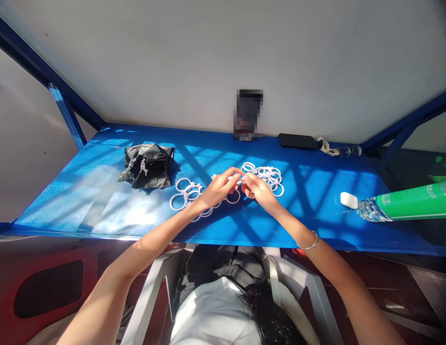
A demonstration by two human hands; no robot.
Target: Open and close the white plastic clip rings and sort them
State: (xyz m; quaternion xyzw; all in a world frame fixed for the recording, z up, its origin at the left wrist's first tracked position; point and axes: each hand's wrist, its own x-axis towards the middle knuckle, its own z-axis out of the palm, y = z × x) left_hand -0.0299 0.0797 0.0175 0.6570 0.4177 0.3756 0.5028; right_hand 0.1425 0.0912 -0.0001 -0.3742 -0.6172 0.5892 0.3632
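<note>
My left hand (221,188) and my right hand (258,188) meet above the middle of the blue table. Both have their fingers closed in a pinch, with a small white part of a ring showing between the fingertips. One white ring (239,197) shows just below the fingers; whether it is the pinched one is hard to tell. A cluster of white rings with small knobs (178,202) lies to the left, partly hidden by my left hand and forearm. Behind my right hand lies another group of white rings (279,190).
On the blue table (309,191), a crumpled black plastic bag (151,165) stands left. Along the back are a blurred dark upright object (248,115), a black phone (297,141) and glasses (345,151). A white case (348,200) and green-labelled bottle (413,202) are right.
</note>
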